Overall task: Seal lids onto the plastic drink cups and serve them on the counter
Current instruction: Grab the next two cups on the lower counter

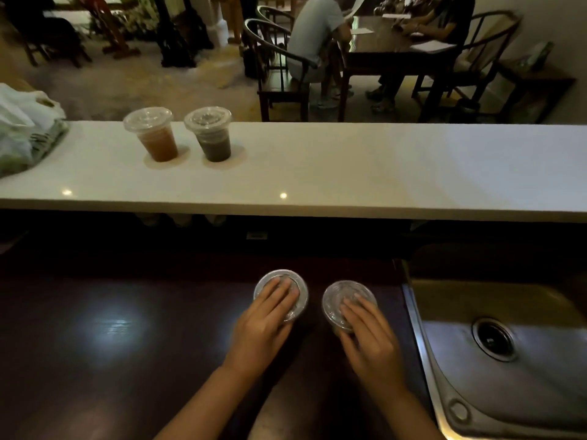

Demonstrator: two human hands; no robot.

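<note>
My left hand (266,325) lies flat, palm down, on the left lid (297,282), fingers spread loosely across the clear plastic and pressing on top instead of gripping it. My right hand (370,339) does the same on the right lid (333,300), fingers extended over its near half. Neither hand closes around anything; both rest open on the lids. The two lids sit side by side, near each other but not touching, on cups whose bodies I cannot see from above. They stand on the dark table (111,360) directly in front of me, which shows a pale glare of reflected light to the left.

Just right of the right hand, a steel sink (524,369) is set into the worktop, its round drain well apart from the cups.

Beyond the dark table runs a raised white counter (349,166). On its left part stand two upright lidded cups, close together: an orange drink (155,134) on the left and a dark drink (211,134) on the right. At the counter's far left edge lies a white plastic bag (22,128).

Behind the counter, people sit on dark wooden chairs at a dark dining table (397,49) with papers on it.
</note>
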